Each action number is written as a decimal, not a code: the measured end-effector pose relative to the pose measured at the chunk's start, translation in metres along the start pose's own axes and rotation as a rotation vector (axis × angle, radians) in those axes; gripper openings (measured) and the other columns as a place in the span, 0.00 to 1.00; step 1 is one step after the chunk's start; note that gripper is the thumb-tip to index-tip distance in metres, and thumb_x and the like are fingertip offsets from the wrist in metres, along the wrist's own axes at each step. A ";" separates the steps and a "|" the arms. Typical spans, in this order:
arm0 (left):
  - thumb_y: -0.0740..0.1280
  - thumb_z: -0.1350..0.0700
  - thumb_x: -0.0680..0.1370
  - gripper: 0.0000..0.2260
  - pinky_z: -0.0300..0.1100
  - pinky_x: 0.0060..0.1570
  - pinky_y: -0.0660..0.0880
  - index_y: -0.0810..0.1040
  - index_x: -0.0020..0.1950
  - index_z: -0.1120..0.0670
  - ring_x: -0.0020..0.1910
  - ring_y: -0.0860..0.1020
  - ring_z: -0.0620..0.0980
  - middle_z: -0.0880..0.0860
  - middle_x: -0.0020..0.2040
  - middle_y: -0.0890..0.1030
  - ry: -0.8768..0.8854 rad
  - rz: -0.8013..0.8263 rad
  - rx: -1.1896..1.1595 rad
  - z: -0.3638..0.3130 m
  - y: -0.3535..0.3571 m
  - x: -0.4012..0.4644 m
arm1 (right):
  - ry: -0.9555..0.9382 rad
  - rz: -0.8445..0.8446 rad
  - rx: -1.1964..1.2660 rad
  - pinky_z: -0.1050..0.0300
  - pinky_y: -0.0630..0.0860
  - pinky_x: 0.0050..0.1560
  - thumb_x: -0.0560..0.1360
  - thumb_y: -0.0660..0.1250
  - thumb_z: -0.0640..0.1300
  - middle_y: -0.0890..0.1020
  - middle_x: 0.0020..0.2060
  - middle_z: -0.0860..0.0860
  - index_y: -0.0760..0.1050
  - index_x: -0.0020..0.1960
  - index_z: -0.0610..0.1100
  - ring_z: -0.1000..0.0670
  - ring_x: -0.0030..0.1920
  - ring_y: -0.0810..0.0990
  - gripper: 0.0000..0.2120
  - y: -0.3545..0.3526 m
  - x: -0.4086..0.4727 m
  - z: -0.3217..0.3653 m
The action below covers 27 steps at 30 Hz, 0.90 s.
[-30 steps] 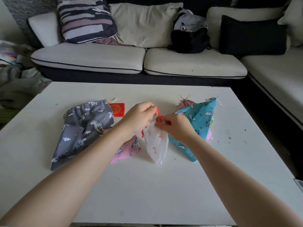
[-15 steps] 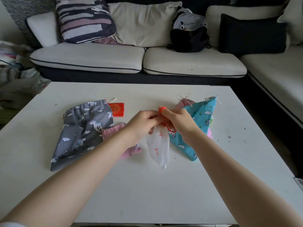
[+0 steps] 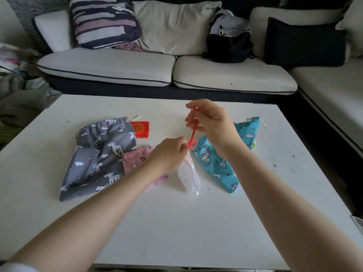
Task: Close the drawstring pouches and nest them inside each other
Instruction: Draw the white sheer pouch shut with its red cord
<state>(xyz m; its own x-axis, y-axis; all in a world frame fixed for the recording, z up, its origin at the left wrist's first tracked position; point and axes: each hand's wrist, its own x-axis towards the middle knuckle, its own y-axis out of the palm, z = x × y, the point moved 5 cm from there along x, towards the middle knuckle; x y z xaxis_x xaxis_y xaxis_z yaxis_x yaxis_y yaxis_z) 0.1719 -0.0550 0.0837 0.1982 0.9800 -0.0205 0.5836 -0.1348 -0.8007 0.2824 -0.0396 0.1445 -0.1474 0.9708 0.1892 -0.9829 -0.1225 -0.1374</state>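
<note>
White surface [image 3: 176, 222], head view. Left hand [image 3: 167, 156] pinched closed on the gathered neck of a small white pouch [image 3: 189, 176], which hangs or lies from the fingers toward 6 o'clock, its bottom corner touching the surface near centre. Right hand [image 3: 211, 122] raised at 12 o'clock of the left, fingers closed on a red drawstring [image 3: 193, 134]; the cord runs taut down to a small loop or knot just beside the left hand's fingertips. Grey unicorn pouch [image 3: 98, 156] lies flat at 9 o'clock of the hands, mouth toward the far edge, cords loose. Pink pouch [image 3: 137, 161] partly under the left wrist, overlapping the grey one's right edge. Red pouch [image 3: 140, 129] just beside the grey pouch's top corner at 11 o'clock of the left hand; whether it touches, cannot tell. Blue unicorn pouch [image 3: 235, 154] at 3 o'clock, partly hidden by the right forearm, its tied top pointing toward the far right corner, well short of the right edge. Open room: the whole near half of the surface at 6 o'clock is bare apart from the two forearms; a bare strip also runs along the far edge at 12 o'clock. Sofa [image 3: 157, 69] beyond the far edge, a dark gap between.
</note>
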 end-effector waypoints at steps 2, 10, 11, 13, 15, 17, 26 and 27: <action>0.51 0.52 0.81 0.12 0.44 0.36 0.61 0.65 0.40 0.55 0.37 0.69 0.55 0.52 0.33 0.70 0.066 0.008 0.139 -0.009 0.002 -0.004 | -0.006 0.015 -0.022 0.54 0.74 0.46 0.78 0.51 0.31 0.78 0.36 0.49 0.73 0.53 0.44 0.49 0.36 0.79 0.15 0.007 0.003 0.002; 0.55 0.51 0.81 0.15 0.44 0.41 0.66 0.77 0.44 0.57 0.43 0.75 0.56 0.56 0.41 0.80 -0.033 0.019 -0.253 -0.003 0.007 -0.004 | 0.121 0.223 -0.392 0.64 0.70 0.40 0.79 0.55 0.41 0.83 0.46 0.47 0.65 0.70 0.54 0.50 0.45 0.79 0.20 0.024 -0.004 -0.028; 0.56 0.50 0.80 0.15 0.44 0.42 0.67 0.76 0.39 0.54 0.39 0.74 0.55 0.53 0.37 0.78 -0.054 0.007 -0.393 0.001 0.006 -0.002 | 0.097 0.210 -0.510 0.62 0.71 0.40 0.79 0.55 0.40 0.83 0.46 0.47 0.67 0.68 0.53 0.49 0.44 0.79 0.20 0.020 -0.006 -0.031; 0.57 0.52 0.80 0.16 0.43 0.39 0.66 0.72 0.34 0.54 0.36 0.70 0.51 0.51 0.34 0.73 -0.094 -0.028 -0.527 0.007 0.006 -0.002 | 0.000 0.193 -0.664 0.61 0.73 0.45 0.75 0.54 0.33 0.84 0.44 0.46 0.71 0.66 0.48 0.47 0.45 0.80 0.23 0.014 -0.014 -0.035; 0.57 0.55 0.80 0.14 0.39 0.37 0.65 0.72 0.36 0.54 0.35 0.69 0.47 0.50 0.35 0.73 -0.151 -0.022 -0.602 0.012 0.008 -0.003 | -0.108 0.218 -0.726 0.61 0.73 0.49 0.72 0.55 0.29 0.84 0.45 0.47 0.72 0.65 0.44 0.47 0.46 0.81 0.24 0.015 -0.023 -0.034; 0.56 0.55 0.81 0.12 0.37 0.36 0.66 0.75 0.41 0.54 0.34 0.69 0.44 0.49 0.36 0.74 -0.178 0.006 -0.648 0.013 0.011 -0.003 | -0.197 0.235 -0.754 0.59 0.74 0.49 0.72 0.59 0.30 0.84 0.46 0.46 0.73 0.64 0.41 0.48 0.43 0.78 0.21 0.016 -0.027 -0.033; 0.58 0.52 0.73 0.10 0.47 0.51 0.73 0.77 0.41 0.56 0.45 0.77 0.55 0.56 0.42 0.80 -0.148 0.030 -0.501 0.009 0.007 -0.004 | -0.327 0.238 -0.831 0.56 0.73 0.42 0.73 0.66 0.37 0.82 0.39 0.46 0.80 0.48 0.40 0.48 0.39 0.77 0.06 0.014 -0.026 -0.034; 0.59 0.54 0.76 0.09 0.43 0.46 0.72 0.75 0.39 0.55 0.41 0.76 0.54 0.54 0.39 0.79 -0.114 0.016 -0.420 0.008 0.005 -0.003 | -0.320 0.230 -0.829 0.57 0.72 0.41 0.73 0.66 0.37 0.82 0.39 0.46 0.80 0.47 0.40 0.48 0.39 0.77 0.06 0.014 -0.025 -0.035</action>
<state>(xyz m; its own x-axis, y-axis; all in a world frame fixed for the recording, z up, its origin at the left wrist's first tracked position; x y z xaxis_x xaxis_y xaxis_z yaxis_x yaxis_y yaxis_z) 0.1678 -0.0577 0.0748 0.1352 0.9840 -0.1163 0.8557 -0.1751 -0.4869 0.2765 -0.0584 0.1038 -0.4749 0.8222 0.3139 -0.5496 0.0015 -0.8354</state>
